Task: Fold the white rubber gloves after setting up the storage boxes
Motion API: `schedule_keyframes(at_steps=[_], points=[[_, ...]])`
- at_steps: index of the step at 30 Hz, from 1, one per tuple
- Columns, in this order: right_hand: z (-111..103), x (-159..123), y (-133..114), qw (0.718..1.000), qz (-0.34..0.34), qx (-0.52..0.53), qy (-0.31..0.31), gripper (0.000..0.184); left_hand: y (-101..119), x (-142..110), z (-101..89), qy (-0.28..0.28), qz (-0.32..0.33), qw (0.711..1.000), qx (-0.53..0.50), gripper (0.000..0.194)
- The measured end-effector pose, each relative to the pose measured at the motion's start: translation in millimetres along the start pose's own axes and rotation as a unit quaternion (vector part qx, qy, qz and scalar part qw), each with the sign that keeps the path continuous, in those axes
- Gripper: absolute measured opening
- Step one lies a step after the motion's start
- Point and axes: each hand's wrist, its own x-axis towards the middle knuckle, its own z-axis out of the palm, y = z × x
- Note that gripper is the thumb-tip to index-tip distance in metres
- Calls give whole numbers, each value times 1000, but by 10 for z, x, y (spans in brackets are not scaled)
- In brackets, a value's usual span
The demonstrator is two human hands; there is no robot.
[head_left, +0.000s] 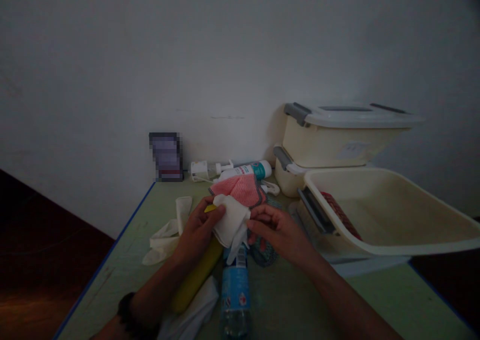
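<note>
A white glove (229,220) is stretched between my two hands above the table, with a finger-like tip hanging down. My left hand (200,227) pinches its left side between thumb and fingers. On its right edge, my right hand (273,230) has thumb and fingertips closed. Under the hands lie a yellow long object (198,280), partly covered by my left forearm, and a bottle with a blue label (235,287). Behind the glove is a pink cloth (240,187) with a dark edge. Another whitish glove (165,240) lies left of my left hand.
An open cream bin (405,205) with a red-brown item inside stands at the right. Behind it are stacked lidded boxes (326,142). Along the wall lie a white bottle (258,170) and a clear pump bottle (204,170). A blurred-out dark panel (167,157) stands at the back left.
</note>
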Motion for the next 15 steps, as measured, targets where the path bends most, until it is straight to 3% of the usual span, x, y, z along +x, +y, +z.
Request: schedule_keyframes(at_steps=[9, 15], points=[[34, 7, -40, 997, 38, 47, 37, 34, -5, -12, -27, -38, -12, 998, 39, 50], [63, -19, -15, 992, -41, -77, 95, 31, 12, -19, -4, -25, -7, 998, 56, 51]])
